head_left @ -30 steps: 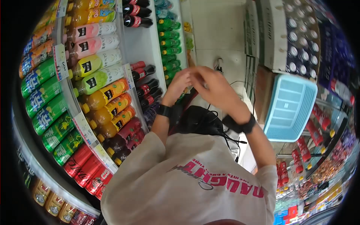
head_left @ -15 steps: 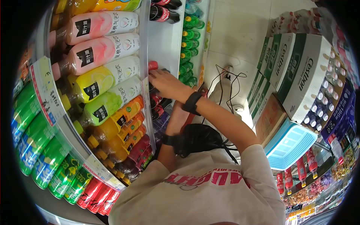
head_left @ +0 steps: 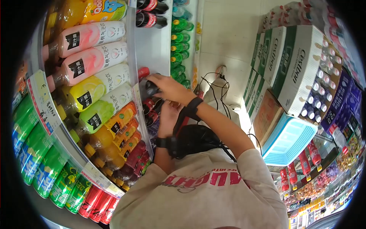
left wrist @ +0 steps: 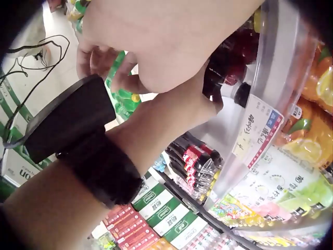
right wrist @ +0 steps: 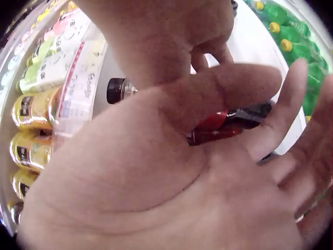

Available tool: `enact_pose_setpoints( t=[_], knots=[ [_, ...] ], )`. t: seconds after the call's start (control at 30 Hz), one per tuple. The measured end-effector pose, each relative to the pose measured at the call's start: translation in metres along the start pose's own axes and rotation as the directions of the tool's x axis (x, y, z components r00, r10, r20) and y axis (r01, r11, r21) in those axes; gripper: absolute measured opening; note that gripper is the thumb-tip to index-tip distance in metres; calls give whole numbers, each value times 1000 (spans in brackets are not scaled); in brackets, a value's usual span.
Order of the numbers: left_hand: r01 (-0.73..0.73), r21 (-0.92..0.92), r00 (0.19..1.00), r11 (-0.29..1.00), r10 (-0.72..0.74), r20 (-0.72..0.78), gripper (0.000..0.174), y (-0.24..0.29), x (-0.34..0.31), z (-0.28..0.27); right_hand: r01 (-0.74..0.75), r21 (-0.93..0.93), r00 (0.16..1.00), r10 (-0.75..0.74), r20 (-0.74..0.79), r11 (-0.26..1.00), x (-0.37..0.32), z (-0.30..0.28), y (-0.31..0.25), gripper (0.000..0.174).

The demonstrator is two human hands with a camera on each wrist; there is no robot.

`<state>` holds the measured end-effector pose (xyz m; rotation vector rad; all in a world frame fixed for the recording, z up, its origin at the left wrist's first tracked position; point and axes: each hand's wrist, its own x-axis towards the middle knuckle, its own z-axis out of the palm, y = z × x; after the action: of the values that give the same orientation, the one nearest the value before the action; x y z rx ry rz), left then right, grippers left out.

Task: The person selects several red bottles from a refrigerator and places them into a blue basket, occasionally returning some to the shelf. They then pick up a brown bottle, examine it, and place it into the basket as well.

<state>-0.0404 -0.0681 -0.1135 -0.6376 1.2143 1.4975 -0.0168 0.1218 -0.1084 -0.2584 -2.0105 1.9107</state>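
Observation:
A dark bottle [head_left: 151, 88] is gripped by the right hand [head_left: 169, 88] at the shelf's edge in the head view. Just below that hand, the left hand [head_left: 169, 114] has its palm turned up and its fingers loosely bent, holding nothing visible. From the left wrist, the right hand [left wrist: 177, 107] pinches the dark bottle [left wrist: 212, 82], while the left hand [left wrist: 151, 41] covers the upper part. The left palm [right wrist: 156, 177] fills the lower right wrist view with fingers spread; the right hand [right wrist: 166, 47] is above, its grip mostly hidden. Red-labelled bottles [right wrist: 210, 127] lie behind.
Juice bottles [head_left: 93, 63] and green cans [head_left: 34, 152] fill shelves at the left. Green bottles [head_left: 178, 47] stand beyond the hands. White and green cartons [head_left: 295, 68] and a blue basket [head_left: 288, 143] are at the right. Black cables [head_left: 217, 91] hang mid-view.
The hands were together before the body a second ago. Since then the right hand has gone to the shelf and now grips a dark bottle; the left hand, hidden half a second ago, shows beneath it.

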Motion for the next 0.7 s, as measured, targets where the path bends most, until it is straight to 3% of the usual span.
enact_pose_setpoints(
  t=[0.13, 0.17, 0.23, 0.27, 0.3, 0.33, 0.4, 0.43, 0.47, 0.53, 0.57, 0.67, 0.7],
  knots=[
    [-115, 267, 980, 957, 154, -128, 16, -4, -27, 79, -131, 73, 965, 144, -218, 989, -42, -53, -19, 67],
    [-148, 331, 978, 932, 189, -93, 29, -8, -17, 61, -161, 67, 938, 174, -300, 985, -56, -68, -29, 66],
    [-308, 542, 926, 781, 378, -18, 52, -21, -28, 90, -249, 61, 871, 251, -422, 967, -80, -99, -57, 65],
    [-382, 630, 886, 676, 463, 40, 64, -25, -38, 109, -302, 110, 832, 318, -455, 947, -95, -114, -71, 63],
    [-376, 718, 904, 586, 403, 144, 102, -24, -66, 150, -274, 181, 809, 328, -487, 945, -113, -124, -79, 63],
    [-460, 776, 848, 431, 472, 241, 105, -32, -69, 159, -238, 248, 787, 336, -517, 939, -131, -135, -88, 62],
    [-588, 801, 668, -109, 494, 557, 109, -41, -84, 175, -121, 365, 740, 329, -587, 923, -166, -153, -121, 61],
    [-610, 762, 632, -217, 446, 634, 110, -47, -107, 197, -37, 407, 690, 318, -650, 913, -183, -156, -135, 53],
    [-650, 676, 538, -348, 418, 732, 103, -56, -122, 211, 53, 440, 634, 310, -708, 897, -201, -157, -149, 45],
    [-727, 666, 627, -166, 234, 743, 85, -75, -150, 226, 130, 437, 594, 283, -753, 890, -236, -159, -184, 46],
    [-787, 603, 575, -132, 196, 794, 56, -89, -170, 237, 166, 433, 574, 271, -773, 886, -254, -159, -204, 46],
    [-818, 574, 571, -32, 61, 818, 42, -131, -220, 246, 322, 479, 549, 251, -797, 817, -307, -152, -273, 47],
    [-828, 559, 558, 32, -47, 829, 37, -141, -237, 249, 280, 346, 538, 152, -829, 896, -327, -149, -280, 57]
  ],
)
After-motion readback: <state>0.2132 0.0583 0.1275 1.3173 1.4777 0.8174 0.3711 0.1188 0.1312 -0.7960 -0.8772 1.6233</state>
